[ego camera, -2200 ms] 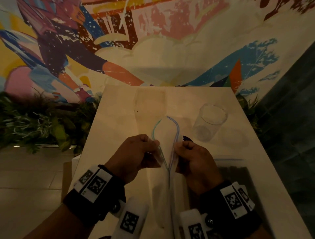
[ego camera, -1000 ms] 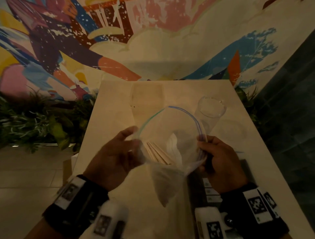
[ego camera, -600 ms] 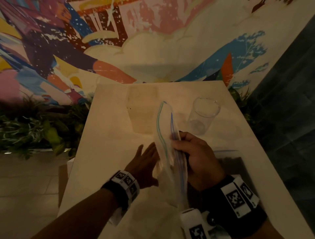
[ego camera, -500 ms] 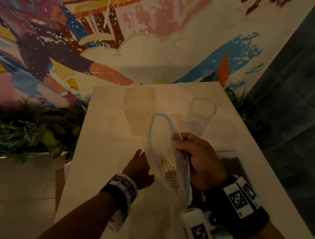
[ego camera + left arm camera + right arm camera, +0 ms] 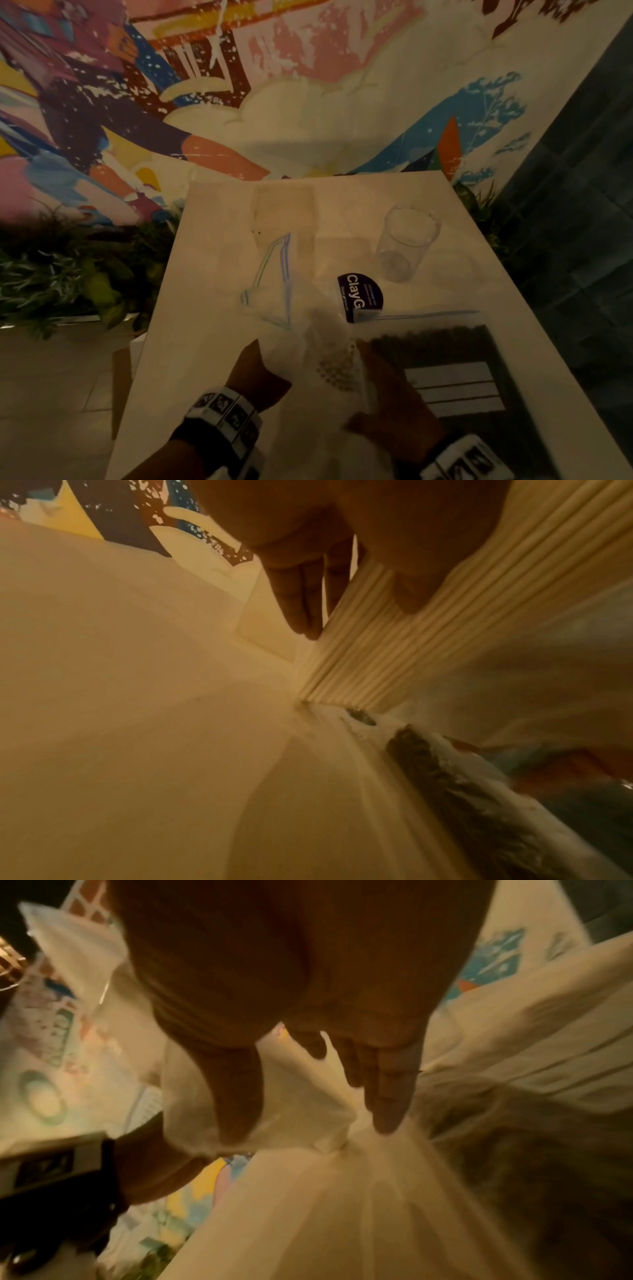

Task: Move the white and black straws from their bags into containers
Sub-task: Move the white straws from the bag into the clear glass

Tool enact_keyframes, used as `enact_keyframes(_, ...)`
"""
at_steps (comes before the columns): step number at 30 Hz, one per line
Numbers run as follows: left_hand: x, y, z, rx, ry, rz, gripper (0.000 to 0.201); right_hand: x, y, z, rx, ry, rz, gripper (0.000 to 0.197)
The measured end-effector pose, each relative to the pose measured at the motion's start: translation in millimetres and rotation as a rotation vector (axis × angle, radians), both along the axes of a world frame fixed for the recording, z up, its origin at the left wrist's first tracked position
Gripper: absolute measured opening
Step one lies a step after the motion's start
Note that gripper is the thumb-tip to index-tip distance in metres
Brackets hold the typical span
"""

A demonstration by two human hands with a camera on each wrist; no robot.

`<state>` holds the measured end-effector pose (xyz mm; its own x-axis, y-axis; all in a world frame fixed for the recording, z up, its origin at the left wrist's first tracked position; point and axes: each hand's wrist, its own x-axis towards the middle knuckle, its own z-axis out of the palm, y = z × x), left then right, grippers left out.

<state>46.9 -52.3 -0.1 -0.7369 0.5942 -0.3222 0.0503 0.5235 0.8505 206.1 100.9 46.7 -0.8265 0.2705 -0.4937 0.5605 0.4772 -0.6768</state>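
Observation:
A clear zip bag (image 5: 274, 294) of white straws (image 5: 337, 368) lies tilted over the table, its blue-green zip mouth pointing away from me. My left hand (image 5: 255, 371) holds the straw bundle (image 5: 369, 658) from the left, thumb on one side and straight fingers (image 5: 301, 601) on the other. My right hand (image 5: 390, 394) pinches the bag's crumpled plastic (image 5: 308, 1131) between thumb and fingers. A second bag with black straws (image 5: 442, 346) lies flat at the right. A clear glass (image 5: 406, 241) stands at the far right, and a tan rectangular container (image 5: 284, 209) stands at the back.
A round dark sticker (image 5: 359, 294) lies between the bags and the glass. The pale table (image 5: 212, 274) ends at a painted wall behind. Green plants (image 5: 68, 274) sit to the left below the table edge, and a dark tiled wall is at the right.
Both hands have come down toward me with the bag. My right hand has left the zip mouth and now pinches the bag lower down. My left hand has closed round the straws.

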Motion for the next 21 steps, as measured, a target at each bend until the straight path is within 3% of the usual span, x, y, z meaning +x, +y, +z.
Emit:
enact_keyframes(2,3.7,-0.9,6.8,-0.037,0.069,-0.09,0.055,-15.2,-11.9,3.7,0.035,0.186,-0.049,0.077)
enact_keyframes(5,3.8,-1.5,12.6,-0.029,0.152,-0.211,0.088,-25.9,-13.6,6.0,0.086,0.207,-0.103,0.045)
enact_keyframes(7,3.7,-3.7,27.0,0.047,0.342,-0.301,0.088,-27.2,-9.9,1.7,0.054,0.203,-0.13,0.031)
enact_keyframes(8,3.3,-5.9,33.0,0.1,0.377,-0.305,0.087,-27.0,-9.5,0.9,0.031,0.215,-0.142,0.034)
enact_keyframes(10,4.8,-12.0,39.4,0.204,0.199,-0.183,0.08,-28.2,-9.4,-1.4,0.036,0.276,-0.143,0.057)
enact_keyframes(11,4.8,-13.9,35.2,0.258,0.02,-0.111,0.079,-30.3,-8.3,-4.4,0.055,0.269,-0.118,0.058)
enact_keyframes(13,5.1,-18.1,26.4,0.306,-0.314,0.01,0.097,-34.0,-9.5,-14.0,0.185,0.161,0.075,0.053)
enact_keyframes(15,3.2,-16.9,13.4,0.294,-0.464,0.049,0.128,-34.9,-7.8,-24.7,0.267,0.002,0.214,0.054)
enact_keyframes(16,3.3,-15.0,13.4,0.308,-0.506,0.062,0.136,-35.7,-6.3,-30.1,0.282,-0.042,0.219,0.054)
enact_keyframes(18,-0.3,-13.0,11.9,0.341,-0.529,0.055,0.133,-35.9,-3.7,-31.3,0.259,0.001,0.141,0.045)
enact_keyframes(21,-4.8,-9.6,14.8,0.382,-0.444,0.08,0.092,-34.0,-2.5,-26.5,0.309,0.24,-0.056,0.02)
